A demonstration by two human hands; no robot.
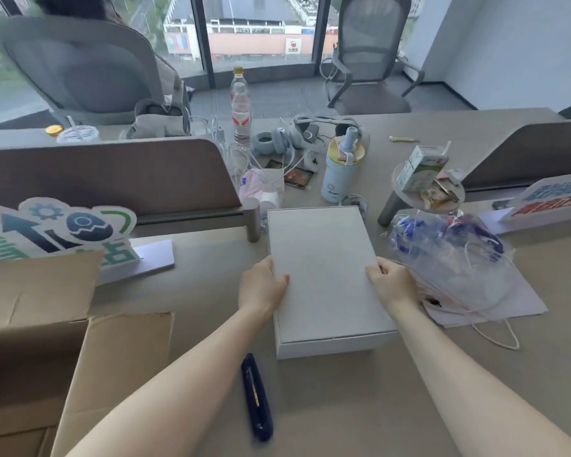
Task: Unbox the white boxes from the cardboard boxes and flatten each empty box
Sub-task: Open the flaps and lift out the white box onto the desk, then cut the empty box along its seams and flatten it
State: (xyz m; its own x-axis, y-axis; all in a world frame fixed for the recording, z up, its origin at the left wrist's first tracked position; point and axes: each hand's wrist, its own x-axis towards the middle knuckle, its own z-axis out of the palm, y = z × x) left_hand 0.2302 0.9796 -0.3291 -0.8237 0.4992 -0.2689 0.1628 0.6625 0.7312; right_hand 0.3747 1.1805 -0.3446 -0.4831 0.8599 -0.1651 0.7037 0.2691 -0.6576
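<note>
Grey desk (211, 324) w/ white box (323, 272), cardboard box (47, 341), blue cutter (257, 399), plastic bag (452, 255), tumbler (340, 173).

Soft, even daylight enters through the large windows (261, 34) at the back and leaves the desk (393, 374) bright with only faint shadows. The wide-angle lens bends straight lines near the edges. The picture is slightly soft overall, with the left office chair (80, 70) smeared by blur.
</note>
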